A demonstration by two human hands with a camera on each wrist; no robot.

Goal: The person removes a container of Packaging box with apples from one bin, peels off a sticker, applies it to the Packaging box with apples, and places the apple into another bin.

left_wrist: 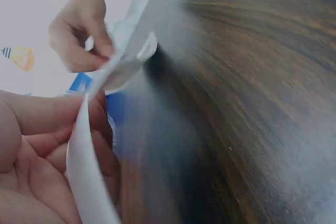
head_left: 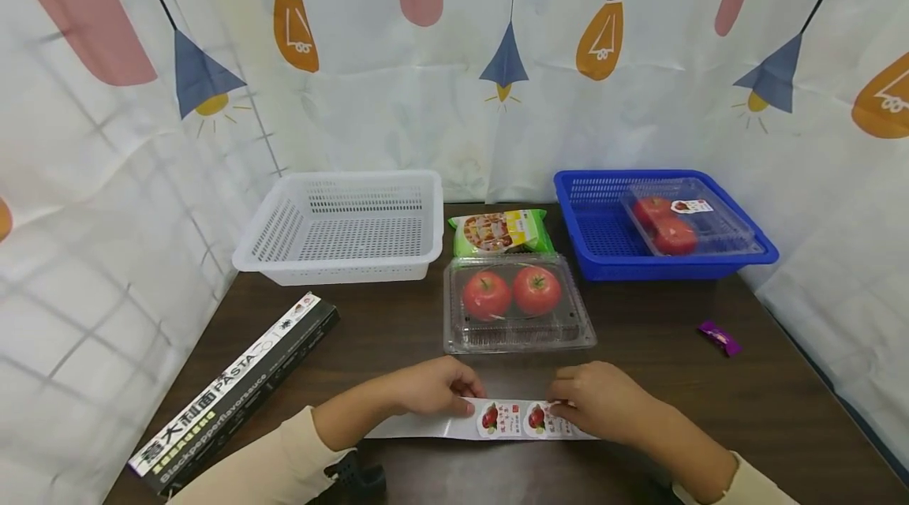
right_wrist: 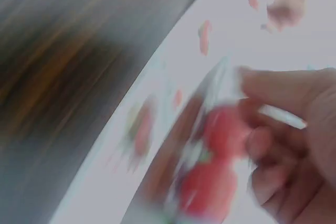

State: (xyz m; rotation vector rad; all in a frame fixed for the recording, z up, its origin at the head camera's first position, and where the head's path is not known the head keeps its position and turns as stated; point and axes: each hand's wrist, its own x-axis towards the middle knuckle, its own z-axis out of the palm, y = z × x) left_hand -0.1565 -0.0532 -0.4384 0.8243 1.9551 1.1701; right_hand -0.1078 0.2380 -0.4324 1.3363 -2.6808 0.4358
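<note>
A white strip of stickers (head_left: 454, 428) printed with red fruit and lettering lies across the front of the table. My left hand (head_left: 436, 388) pinches its upper edge between thumb and fingers; the left wrist view shows the strip (left_wrist: 86, 166) curving past the palm. Farther right, my right hand (head_left: 604, 402) pinches at the strip beside the printed stickers. Blur in the right wrist view hides whether its fingertips (right_wrist: 249, 85) have a single sticker or the backing. Just beyond both hands stands a closed clear plastic box (head_left: 518, 335) with two tomatoes (head_left: 537, 289) inside.
Behind the box lies a green food packet (head_left: 536, 229). A white basket (head_left: 341, 272) stands back left; a blue basket (head_left: 660, 268) at back right holds another tomato box (head_left: 724, 233) bearing a sticker. A black pasta box (head_left: 241, 387) lies left, a purple-wrapped sweet (head_left: 720, 338) right.
</note>
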